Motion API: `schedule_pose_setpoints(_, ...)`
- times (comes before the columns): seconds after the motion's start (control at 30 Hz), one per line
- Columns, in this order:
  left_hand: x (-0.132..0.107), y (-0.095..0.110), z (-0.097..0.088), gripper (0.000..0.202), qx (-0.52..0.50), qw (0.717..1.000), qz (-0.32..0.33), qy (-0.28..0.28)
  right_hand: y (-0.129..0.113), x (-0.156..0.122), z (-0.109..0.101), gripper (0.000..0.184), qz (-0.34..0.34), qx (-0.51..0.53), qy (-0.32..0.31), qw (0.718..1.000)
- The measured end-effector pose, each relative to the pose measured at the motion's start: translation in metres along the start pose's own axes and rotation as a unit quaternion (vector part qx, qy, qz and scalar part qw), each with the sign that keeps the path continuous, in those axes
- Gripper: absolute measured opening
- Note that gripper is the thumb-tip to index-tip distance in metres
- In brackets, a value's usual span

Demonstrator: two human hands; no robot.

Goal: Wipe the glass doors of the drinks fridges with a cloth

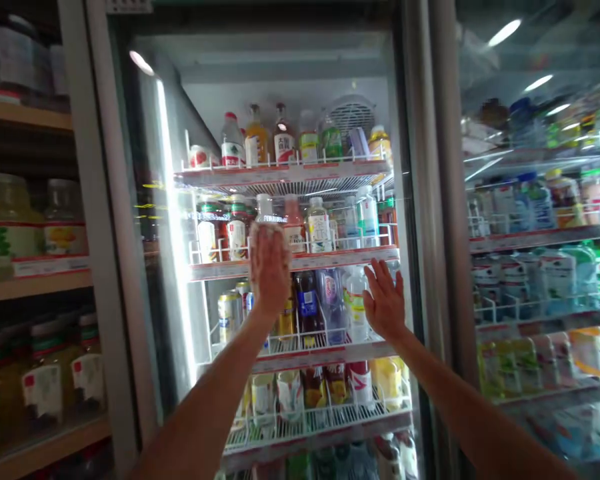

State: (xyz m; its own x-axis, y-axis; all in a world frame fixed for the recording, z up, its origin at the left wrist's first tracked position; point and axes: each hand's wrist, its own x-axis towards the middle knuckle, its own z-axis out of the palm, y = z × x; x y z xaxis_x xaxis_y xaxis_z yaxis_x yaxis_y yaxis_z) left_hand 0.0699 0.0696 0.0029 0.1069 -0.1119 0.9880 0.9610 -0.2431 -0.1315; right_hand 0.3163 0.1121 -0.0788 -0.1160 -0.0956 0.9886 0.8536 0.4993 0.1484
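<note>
Pale cloth [254,252] lay between left hand [271,270] and glass cooler door [290,50] | that hand was flat, fingers extended | right hand [386,300] was empty, fingers spread, near the door, contact unclear

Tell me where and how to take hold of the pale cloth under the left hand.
I'd pinch the pale cloth by its upper-left edge, coming in from the upper left. It looks spread flat between the left hand and the glass door; the hand covers most of it, while that edge shows past the fingers. Blur hides any folds.
</note>
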Motion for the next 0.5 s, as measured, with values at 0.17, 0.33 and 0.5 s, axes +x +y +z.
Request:
schedule_pose_setpoints(0.17, -0.015, 0.026, 0.005, 0.065, -0.029, 0.988, 0.139, -0.056, 0.002, -0.001, -0.002, 0.062, -0.011, 0.001, -0.002, 1.000)
schedule_pose_setpoints(0.33, 0.006, 0.005, -0.004, 0.065, -0.022, 0.998, -0.014, 0.050, 0.000, -0.004, -0.002, 0.062, -0.011, -0.016, -0.005, 1.000)
schedule_pose_setpoints(0.5, -0.010, 0.065, 0.022, 0.068, -0.065, 0.993, 0.089, -0.046, -0.001, -0.003, -0.003, 0.061, -0.006, -0.010, -0.009, 1.000)
